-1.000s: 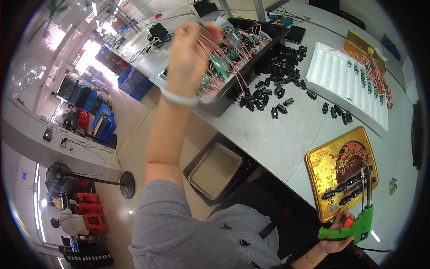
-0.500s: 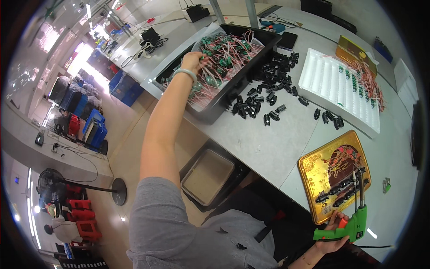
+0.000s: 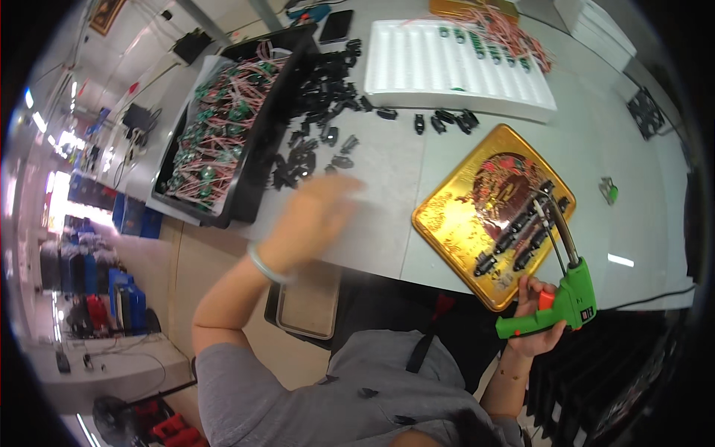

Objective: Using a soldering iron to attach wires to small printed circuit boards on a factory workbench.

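Note:
My left hand (image 3: 316,217), with a pale bracelet on its wrist, is over the near table edge, close to loose black plastic housings (image 3: 302,162). Motion smears its fingers, so whether they hold anything is unclear. My right hand (image 3: 538,328) grips a green soldering gun (image 3: 575,298) with a red trigger. The gun's metal tip reaches over a golden tin tray (image 3: 447,216), above a row of black housings (image 3: 514,232) lying on it. To the left, a black bin (image 3: 257,175) holds a heap of green circuit boards with pink wires (image 3: 216,127).
A white ribbed foam tray (image 3: 417,78) at the back carries several green boards with pink wires (image 3: 503,37). More black housings (image 3: 328,86) are piled beside the bin. A phone (image 3: 337,27) lies behind them. A small green-handled item (image 3: 609,190) rests at right, near the gun's cable.
My left hand has left the bin of wired boards and moved right and nearer to me. My right hand still holds the soldering gun over the golden tray. The view has swung right.

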`<state>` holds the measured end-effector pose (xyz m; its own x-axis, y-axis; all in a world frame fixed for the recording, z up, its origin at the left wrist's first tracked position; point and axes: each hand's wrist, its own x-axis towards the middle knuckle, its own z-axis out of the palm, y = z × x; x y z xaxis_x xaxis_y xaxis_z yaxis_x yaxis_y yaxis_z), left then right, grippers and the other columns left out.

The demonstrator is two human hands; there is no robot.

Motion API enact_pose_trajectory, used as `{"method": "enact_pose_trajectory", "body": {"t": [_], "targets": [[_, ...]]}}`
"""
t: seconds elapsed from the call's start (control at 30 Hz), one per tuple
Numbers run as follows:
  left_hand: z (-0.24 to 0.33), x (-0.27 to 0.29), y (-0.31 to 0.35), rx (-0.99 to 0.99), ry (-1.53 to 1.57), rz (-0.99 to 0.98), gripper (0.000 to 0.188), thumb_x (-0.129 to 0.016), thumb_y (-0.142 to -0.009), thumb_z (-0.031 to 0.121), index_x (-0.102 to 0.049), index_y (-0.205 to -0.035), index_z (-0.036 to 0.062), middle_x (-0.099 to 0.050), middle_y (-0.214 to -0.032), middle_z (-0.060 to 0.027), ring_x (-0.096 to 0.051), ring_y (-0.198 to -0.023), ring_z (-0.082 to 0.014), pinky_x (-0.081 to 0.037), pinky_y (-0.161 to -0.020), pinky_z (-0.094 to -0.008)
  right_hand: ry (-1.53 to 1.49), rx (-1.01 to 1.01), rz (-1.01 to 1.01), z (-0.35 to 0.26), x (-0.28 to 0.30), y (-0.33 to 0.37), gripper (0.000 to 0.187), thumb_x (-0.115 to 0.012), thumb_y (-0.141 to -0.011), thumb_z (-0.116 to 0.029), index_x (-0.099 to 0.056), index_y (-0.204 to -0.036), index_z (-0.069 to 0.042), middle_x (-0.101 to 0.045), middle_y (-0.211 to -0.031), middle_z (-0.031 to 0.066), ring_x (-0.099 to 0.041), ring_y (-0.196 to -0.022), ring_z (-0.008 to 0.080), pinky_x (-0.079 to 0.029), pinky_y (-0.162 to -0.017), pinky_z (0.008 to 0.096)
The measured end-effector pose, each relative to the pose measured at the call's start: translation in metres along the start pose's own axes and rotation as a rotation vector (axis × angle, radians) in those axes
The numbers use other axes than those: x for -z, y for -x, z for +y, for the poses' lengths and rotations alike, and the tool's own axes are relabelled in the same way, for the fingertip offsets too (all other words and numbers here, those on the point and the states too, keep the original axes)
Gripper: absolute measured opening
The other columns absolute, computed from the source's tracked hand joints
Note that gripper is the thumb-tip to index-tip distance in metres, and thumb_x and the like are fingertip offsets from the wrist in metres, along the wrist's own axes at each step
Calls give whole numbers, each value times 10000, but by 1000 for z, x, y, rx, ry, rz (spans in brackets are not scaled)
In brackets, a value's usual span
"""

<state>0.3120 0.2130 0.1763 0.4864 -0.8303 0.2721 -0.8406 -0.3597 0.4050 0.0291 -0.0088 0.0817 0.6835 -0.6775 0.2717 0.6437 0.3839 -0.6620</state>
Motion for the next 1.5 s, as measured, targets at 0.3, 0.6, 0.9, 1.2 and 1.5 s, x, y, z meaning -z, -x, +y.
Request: {"method": "enact_pose_trajectory", "body": {"t": [0.3,0.6,0.9,1.2,1.5], "targets": [[27,-68,-38,-94,169,-308,407,-435,-828,85,-397,-1232,50,-403,-1266,-178,-360,-1195,-314,-254,-1003,-441,-26,36,29,19,-25,19,579,-426,-827,-494,-423,-1114,9,-462,-1072,147,-416,-1086,269,-250,-1017,470],[15,-50,-113,-205,56,-197,233,-512,-762,68,-585,-978,22,-592,-956,-164,-552,-889,-322,-431,-794,-355,-159,62,26,14,-25,5,588,-447,-812,-505,-434,-1120,-4,-479,-1105,100,-438,-1072,234,-261,-1005,476],[-36,-99,-314,7,-260,167,133,-562,-740,176,-676,-798,140,-636,-840,-86,-590,-801,-267,-444,-728,-369,43,199,69,-32,20,-41,525,-420,-833,-463,-448,-1129,-31,-475,-1090,111,-442,-1034,249,-314,-941,445],[-96,-137,-410,437,-152,349,182,-539,-746,180,-669,-872,188,-628,-939,-70,-566,-930,-251,-401,-822,-388,-101,216,192,-31,42,-53,464,-415,-853,-418,-467,-1143,-60,-511,-1086,100,-456,-1015,264,-287,-962,426],[-100,-140,-430,345,-292,163,118,-608,-708,219,-635,-797,147,-615,-925,-60,-524,-953,-254,-380,-827,-397,-82,157,358,-31,38,-56,500,-384,-848,-459,-466,-1065,-16,-494,-961,83,-428,-925,228,-314,-935,407]]}}
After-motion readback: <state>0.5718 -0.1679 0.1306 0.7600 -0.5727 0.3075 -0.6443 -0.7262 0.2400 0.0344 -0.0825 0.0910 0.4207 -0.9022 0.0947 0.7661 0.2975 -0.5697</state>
